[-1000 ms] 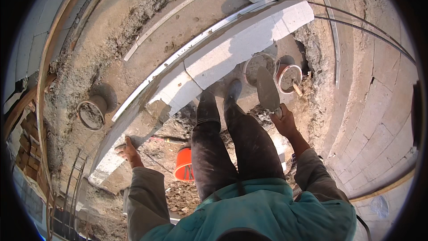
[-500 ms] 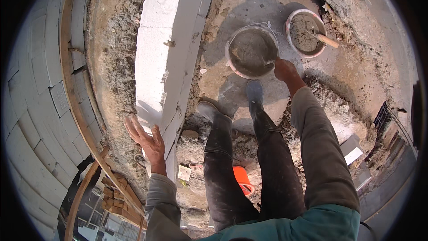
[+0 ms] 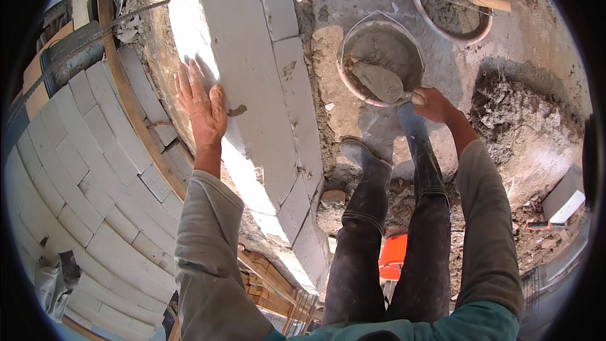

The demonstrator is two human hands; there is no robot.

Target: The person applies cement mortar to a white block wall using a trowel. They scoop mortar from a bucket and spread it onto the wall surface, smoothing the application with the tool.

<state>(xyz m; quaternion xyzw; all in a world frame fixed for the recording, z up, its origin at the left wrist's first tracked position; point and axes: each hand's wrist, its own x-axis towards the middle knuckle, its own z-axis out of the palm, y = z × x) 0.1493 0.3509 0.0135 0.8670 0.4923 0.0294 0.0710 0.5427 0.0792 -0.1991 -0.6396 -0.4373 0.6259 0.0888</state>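
My left hand (image 3: 207, 110) is flat on the sunlit top of a low wall of pale blocks (image 3: 259, 76), its fingers apart. With my right hand (image 3: 439, 106) I grip a trowel (image 3: 379, 82) at the right rim of a bucket (image 3: 344, 66). The trowel's blade lies inside, on wet grey mortar (image 3: 382, 44), and looks coated with it. My fingers hide most of the trowel's handle. A thin wire handle arches over the bucket's far rim.
A second mortar bucket (image 3: 417, 1) stands farther right, with a wooden-handled tool (image 3: 491, 3) in it. Between my legs is an orange object (image 3: 393, 256). Rubble (image 3: 524, 126) and a pale block (image 3: 564, 196) lie at right. A wooden plank (image 3: 129, 95) runs at left.
My view has shifted, and my left hand is farther along the wall top. The trowel blade now shows on the mortar, while my right hand stays by the bucket's rim.
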